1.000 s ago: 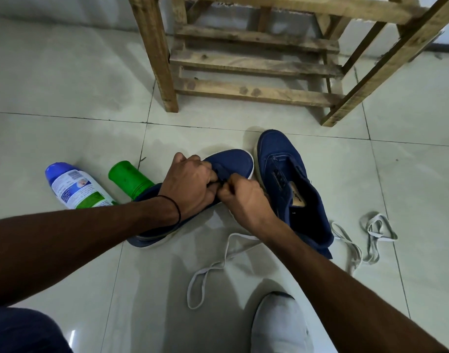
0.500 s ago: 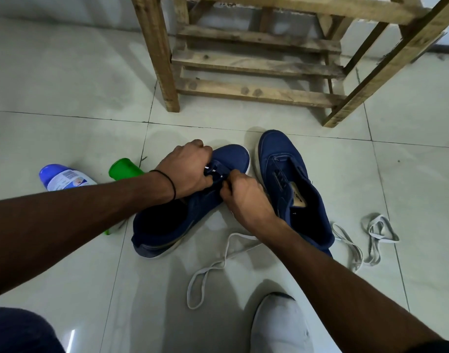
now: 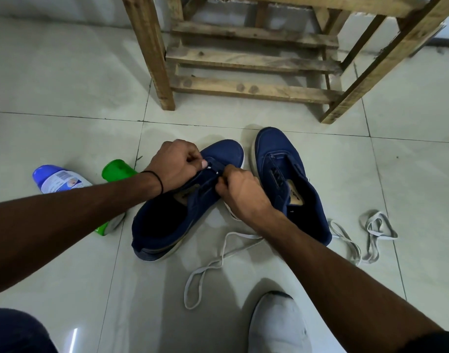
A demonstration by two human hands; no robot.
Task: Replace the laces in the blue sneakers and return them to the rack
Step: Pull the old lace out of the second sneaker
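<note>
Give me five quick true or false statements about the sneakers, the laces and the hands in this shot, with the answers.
1. The left hand and right hand both pinch at the lacing area of the left sneaker. True.
2. The right sneaker sits on the wooden rack. False: it stands on the floor in front of the rack.
3. A white lace trails across the floor from beneath the right hand. True.
4. The blue-capped bottle stands upright. False: it lies on its side, left of the sneakers.
5. A loose grey lace lies right of the right sneaker. True.
</note>
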